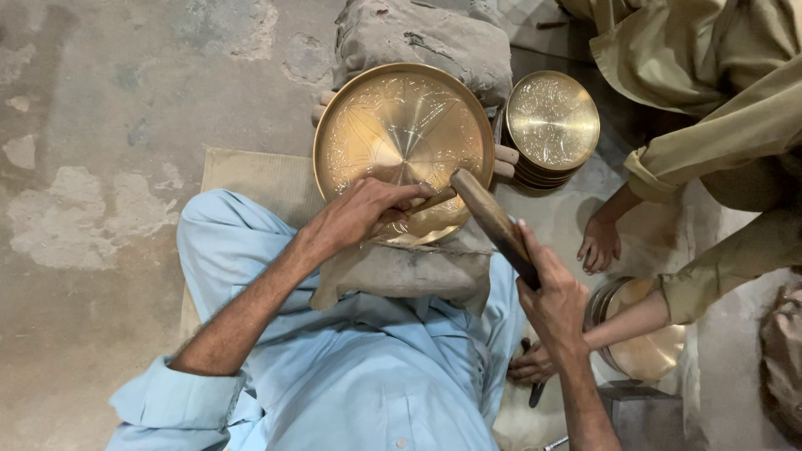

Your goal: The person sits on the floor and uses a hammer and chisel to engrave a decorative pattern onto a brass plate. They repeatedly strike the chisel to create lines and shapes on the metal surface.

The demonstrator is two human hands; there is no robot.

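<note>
A thin metal chisel (430, 200) is pinched against the round engraved brass tray (403, 134) by the left hand (361, 213); a dark wooden mallet (493, 221) is clenched in the right hand (553, 301).

Rough grey concrete floor (100, 125), patched pale; on it 1 tan woven mat (251, 175), 1 stack of round engraved brass plates (551, 125), 1 grey cloth sack (426, 38).

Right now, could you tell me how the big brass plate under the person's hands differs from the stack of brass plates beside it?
The big brass plate is a single piece, wider, propped on a cloth-covered support; the stack of brass plates is several smaller ones piled up. The left hand rests on the big plate while the right hand holds a wooden mallet over it; no hand touches the stack. Both are round, golden and engraved.
</note>
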